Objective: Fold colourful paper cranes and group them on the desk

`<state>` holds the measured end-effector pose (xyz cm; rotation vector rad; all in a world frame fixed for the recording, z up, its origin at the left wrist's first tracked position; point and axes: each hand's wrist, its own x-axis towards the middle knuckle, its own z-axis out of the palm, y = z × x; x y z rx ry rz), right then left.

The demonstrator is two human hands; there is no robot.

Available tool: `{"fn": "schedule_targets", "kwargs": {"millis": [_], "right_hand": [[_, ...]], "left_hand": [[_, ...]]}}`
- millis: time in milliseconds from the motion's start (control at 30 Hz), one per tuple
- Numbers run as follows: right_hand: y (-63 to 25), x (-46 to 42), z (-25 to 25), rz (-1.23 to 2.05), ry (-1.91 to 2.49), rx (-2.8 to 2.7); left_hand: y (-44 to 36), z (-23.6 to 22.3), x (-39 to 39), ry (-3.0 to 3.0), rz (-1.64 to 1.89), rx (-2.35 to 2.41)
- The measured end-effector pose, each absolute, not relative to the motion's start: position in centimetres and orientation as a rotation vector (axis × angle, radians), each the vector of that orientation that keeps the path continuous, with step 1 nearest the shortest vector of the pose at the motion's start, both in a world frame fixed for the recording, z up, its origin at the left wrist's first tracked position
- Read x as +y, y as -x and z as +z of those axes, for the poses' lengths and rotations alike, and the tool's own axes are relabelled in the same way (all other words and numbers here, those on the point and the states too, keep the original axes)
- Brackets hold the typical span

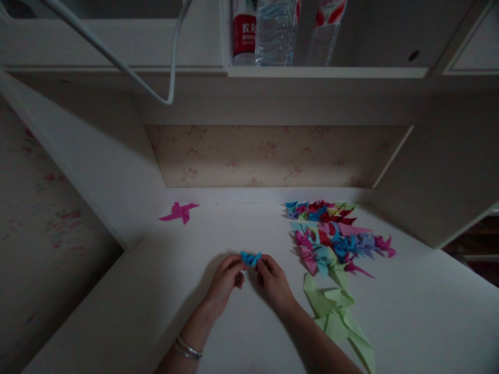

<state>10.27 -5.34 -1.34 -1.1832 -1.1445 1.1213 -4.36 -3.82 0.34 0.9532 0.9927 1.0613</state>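
A small blue folded-paper piece is pinched between my two hands over the middle of the white desk. My left hand grips its left end with thumb and forefinger, the other fingers curled. On its right end, my right hand closes in a like pinch. The fine folds of the piece are too small to make out. To the right lies a crowd of colourful origami cranes in pink, blue, red, purple and green. Nearer me, by my right forearm, rests a large pale green origami crane.
A single magenta origami crane lies at the back left of the desk. Overhead, a shelf holds plastic bottles. A white cable hangs down at the upper left. Side panels bound the desk.
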Motion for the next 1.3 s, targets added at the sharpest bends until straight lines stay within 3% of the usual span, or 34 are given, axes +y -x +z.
{"fn": "schedule_targets", "kwargs": {"millis": [1100, 1300], "right_hand": [[-10.2, -5.5, -1.6, 1.133, 1.215, -1.177], [-11.4, -5.9, 0.3, 1.071, 1.279, -1.273]], "left_hand": [[4.4, 0.3, -3.7, -0.913, 1.062, 0.982], [4.2, 0.5, -3.8, -0.92, 1.036, 0.988]]}}
